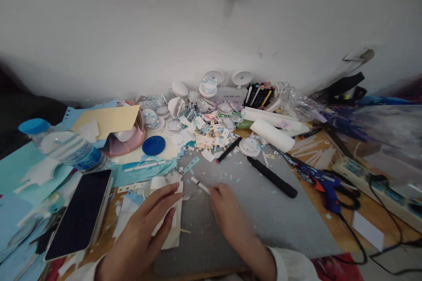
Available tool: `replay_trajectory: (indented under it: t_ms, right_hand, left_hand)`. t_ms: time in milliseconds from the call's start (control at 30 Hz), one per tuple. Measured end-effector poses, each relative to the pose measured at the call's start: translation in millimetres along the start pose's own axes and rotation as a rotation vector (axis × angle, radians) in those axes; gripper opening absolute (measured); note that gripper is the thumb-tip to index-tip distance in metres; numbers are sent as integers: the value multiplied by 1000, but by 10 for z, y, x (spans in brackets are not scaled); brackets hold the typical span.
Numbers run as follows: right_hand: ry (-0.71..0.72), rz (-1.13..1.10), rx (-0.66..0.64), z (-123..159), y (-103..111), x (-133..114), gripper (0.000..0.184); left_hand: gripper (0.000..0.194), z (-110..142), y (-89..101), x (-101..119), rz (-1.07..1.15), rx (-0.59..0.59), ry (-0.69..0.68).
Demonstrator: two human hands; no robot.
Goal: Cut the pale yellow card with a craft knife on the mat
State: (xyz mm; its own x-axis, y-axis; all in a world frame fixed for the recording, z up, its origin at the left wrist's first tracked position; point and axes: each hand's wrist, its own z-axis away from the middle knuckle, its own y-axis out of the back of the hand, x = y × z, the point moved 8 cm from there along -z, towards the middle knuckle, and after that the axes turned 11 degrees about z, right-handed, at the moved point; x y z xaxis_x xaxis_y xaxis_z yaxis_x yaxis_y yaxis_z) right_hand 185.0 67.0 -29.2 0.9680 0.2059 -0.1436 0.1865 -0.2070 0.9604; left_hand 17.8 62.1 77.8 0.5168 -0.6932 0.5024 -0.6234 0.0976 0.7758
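Observation:
My left hand (pixel 145 228) lies flat with its fingers stretched out, pressing on a cream paper sheet (pixel 174 232) at the left edge of the grey cutting mat (pixel 263 210). My right hand (pixel 227 210) rests on the mat with its fingers curled round a small white stick-shaped tool (pixel 199 185) that points up and left. Paper scraps lie just beyond both hands.
A dark phone (pixel 81 213) and a water bottle (pixel 66 147) lie at the left. A black marker (pixel 272 177), a blue glue gun (pixel 325 184), scissors, white rolls (pixel 272 135), a pen holder (pixel 259 93) and a heap of paper bits and round badges sit behind.

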Motion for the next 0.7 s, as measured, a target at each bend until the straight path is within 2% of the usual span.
replay_trajectory:
  t_ms: [67, 133, 300, 367, 400, 467, 600, 700]
  right_hand:
    - [25, -41, 12, -42, -13, -117, 30]
    - [12, -64, 40, -62, 30, 0, 28]
    - [-188, 15, 164, 80, 290, 921, 31]
    - [-248, 60, 206, 201, 337, 1123, 36]
    - [-250, 70, 210, 254, 319, 1124, 38]
    - [-210, 69, 172, 320, 201, 942, 43]
    - [-105, 23, -60, 238, -126, 249, 65]
    - [115, -127, -257, 74, -175, -336, 70]
  left_hand:
    - [35, 32, 26, -5, -13, 3, 2]
    - [34, 78, 56, -33, -25, 7, 14]
    - [32, 196, 131, -151, -40, 33, 35]
    - [32, 223, 153, -187, -43, 48, 38]
    - [33, 230, 156, -199, -44, 50, 41]
    - [33, 236, 161, -207, -47, 53, 48]
    - [34, 237, 161, -188, -53, 64, 55]
    - [36, 260, 154, -175, -54, 62, 46]
